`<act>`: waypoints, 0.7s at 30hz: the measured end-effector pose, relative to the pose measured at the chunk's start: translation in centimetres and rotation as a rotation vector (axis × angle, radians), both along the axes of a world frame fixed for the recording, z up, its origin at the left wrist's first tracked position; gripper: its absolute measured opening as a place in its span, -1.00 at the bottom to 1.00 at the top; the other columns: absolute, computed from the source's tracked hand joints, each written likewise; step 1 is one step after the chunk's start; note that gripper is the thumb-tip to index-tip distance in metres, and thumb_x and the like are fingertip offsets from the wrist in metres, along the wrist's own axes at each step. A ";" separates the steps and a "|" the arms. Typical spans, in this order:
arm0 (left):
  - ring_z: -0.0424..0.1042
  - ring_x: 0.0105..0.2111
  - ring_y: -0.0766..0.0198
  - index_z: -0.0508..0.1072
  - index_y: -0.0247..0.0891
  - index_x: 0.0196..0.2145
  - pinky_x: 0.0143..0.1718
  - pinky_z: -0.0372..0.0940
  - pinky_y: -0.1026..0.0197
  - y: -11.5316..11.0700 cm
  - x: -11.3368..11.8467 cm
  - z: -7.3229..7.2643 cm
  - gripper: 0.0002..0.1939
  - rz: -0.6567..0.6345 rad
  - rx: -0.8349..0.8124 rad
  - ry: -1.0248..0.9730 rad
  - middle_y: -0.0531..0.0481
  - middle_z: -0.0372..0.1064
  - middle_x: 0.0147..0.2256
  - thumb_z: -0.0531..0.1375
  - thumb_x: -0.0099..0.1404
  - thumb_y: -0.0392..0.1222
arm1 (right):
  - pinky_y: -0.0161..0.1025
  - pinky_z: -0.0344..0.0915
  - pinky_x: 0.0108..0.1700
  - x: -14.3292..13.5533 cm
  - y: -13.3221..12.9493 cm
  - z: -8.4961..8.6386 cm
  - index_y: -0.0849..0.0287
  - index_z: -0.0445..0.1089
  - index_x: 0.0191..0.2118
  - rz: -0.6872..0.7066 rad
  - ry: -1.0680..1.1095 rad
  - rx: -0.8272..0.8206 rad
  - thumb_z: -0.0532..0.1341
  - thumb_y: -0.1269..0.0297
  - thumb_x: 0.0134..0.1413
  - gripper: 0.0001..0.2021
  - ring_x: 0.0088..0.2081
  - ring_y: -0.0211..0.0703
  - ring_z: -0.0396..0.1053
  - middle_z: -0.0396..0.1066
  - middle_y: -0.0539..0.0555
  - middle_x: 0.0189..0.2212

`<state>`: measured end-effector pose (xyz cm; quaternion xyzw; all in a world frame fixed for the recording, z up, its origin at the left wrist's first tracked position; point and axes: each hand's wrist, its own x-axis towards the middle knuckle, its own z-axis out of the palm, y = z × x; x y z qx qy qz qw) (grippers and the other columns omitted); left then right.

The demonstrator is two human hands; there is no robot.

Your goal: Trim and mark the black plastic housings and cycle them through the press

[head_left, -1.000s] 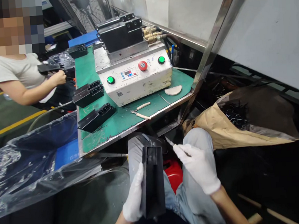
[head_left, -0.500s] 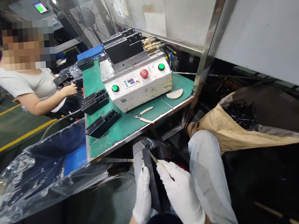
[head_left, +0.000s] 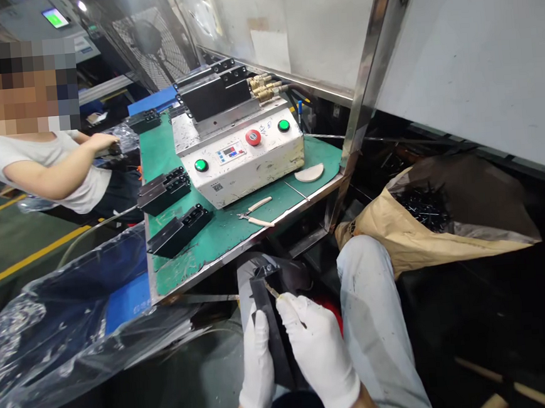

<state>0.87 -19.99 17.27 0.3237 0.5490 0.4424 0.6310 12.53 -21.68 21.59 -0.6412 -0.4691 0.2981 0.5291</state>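
Observation:
My left hand [head_left: 257, 367], in a white glove, is closed around the left side of a long black plastic housing [head_left: 274, 342] held tilted between my knees. My right hand [head_left: 318, 352], gloved too, pinches a thin blade-like tool [head_left: 271, 288]. The tool's tip lies against or just over the upper edge of the housing; exact contact cannot be made out. What kind of tool it is does not show clearly. My right hand hides part of the housing's right side.
On the green-topped table [head_left: 219, 243] stand a white machine [head_left: 251, 168] with buttons, side cutters [head_left: 256, 214], a thin rod [head_left: 297, 191] and black housings [head_left: 180, 230]. A plastic-lined bin [head_left: 74, 320] is at left, a paper sack [head_left: 412, 243] at right. A co-worker [head_left: 47, 165] sits across.
The view has shifted, so the table and machine appear slightly further left. Both my hands keep their hold on the housing and the tool. The co-worker's arm is raised higher.

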 end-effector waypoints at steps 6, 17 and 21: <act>0.24 0.29 0.00 0.40 -0.21 0.20 0.40 0.03 0.03 -0.2 -0.1 0.1 -0.40 -0.034 0.122 0.179 -0.14 0.35 0.24 0.15 0.41 0.26 | -0.21 0.51 -0.06 0.2 0.2 -0.5 0.08 0.62 -0.04 -0.008 0.112 -0.001 0.12 0.22 0.43 -0.71 -0.17 -0.09 0.60 0.64 0.13 -0.11; 0.53 -0.15 0.02 0.47 -0.25 -0.02 -0.07 0.42 0.09 -0.4 -1.3 -3.0 -0.45 -0.094 0.444 0.411 -0.16 0.55 -0.14 0.30 0.26 0.24 | -0.20 0.46 0.02 1.2 0.1 -0.4 0.17 0.63 -0.18 -0.036 0.390 -0.157 0.12 -0.04 0.38 -0.56 -0.10 -0.01 0.55 0.63 0.16 -0.22; 0.48 0.04 -0.07 0.48 -0.27 0.06 0.17 0.33 0.00 0.4 -1.3 -2.6 -0.33 -0.048 0.415 0.430 -0.23 0.52 0.02 0.27 0.24 0.34 | -0.32 0.32 -0.41 1.7 -0.5 -0.9 0.20 0.55 -0.35 -0.056 0.423 -0.274 0.11 -0.17 0.35 -0.47 -0.48 -0.21 0.35 0.41 0.01 -0.56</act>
